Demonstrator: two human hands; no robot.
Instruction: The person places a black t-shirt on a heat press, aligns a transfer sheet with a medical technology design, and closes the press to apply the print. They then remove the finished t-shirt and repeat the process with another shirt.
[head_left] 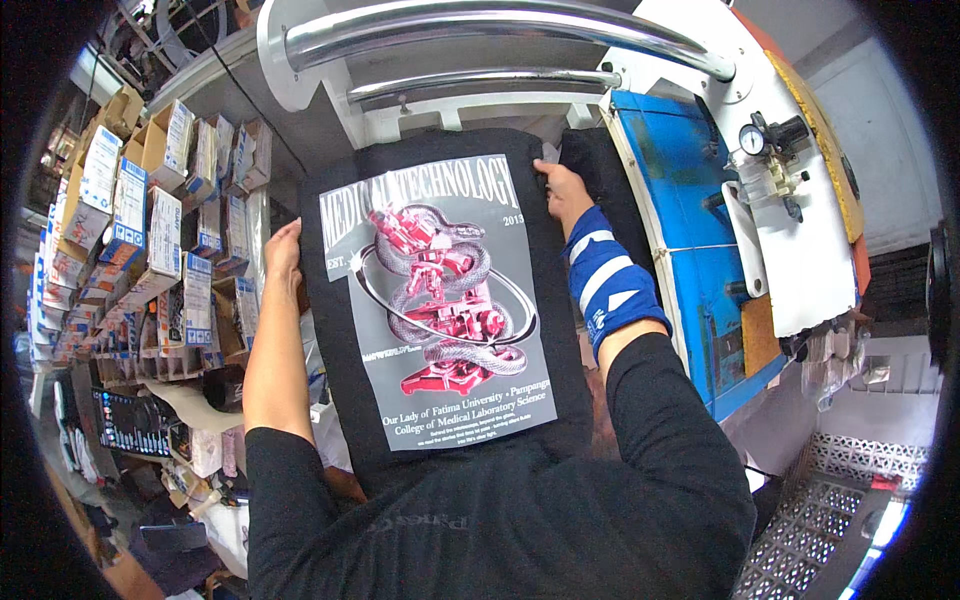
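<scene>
A black shirt (345, 375) is spread out in front of me, below the chrome bars. On its front lies a glossy grey rectangular print (450, 310) showing a pink microscope, a coiled silver snake and white lettering. The print looks slightly tilted, and I cannot tell whether it is bonded to the cloth. My left hand (284, 252) grips the shirt's left edge, its fingertips partly out of sight behind the fabric. At the upper right edge my right hand (566, 188) pinches the cloth, thumb in front. A blue and white band (612, 275) wraps my right forearm.
Thick chrome bars (500, 38) of a white machine cross the far side. To the right stand a blue panel (675, 200) and a pressure gauge (752, 139). Stacked cardboard boxes (150, 230) fill the left. A perforated grey crate (830, 510) sits at lower right.
</scene>
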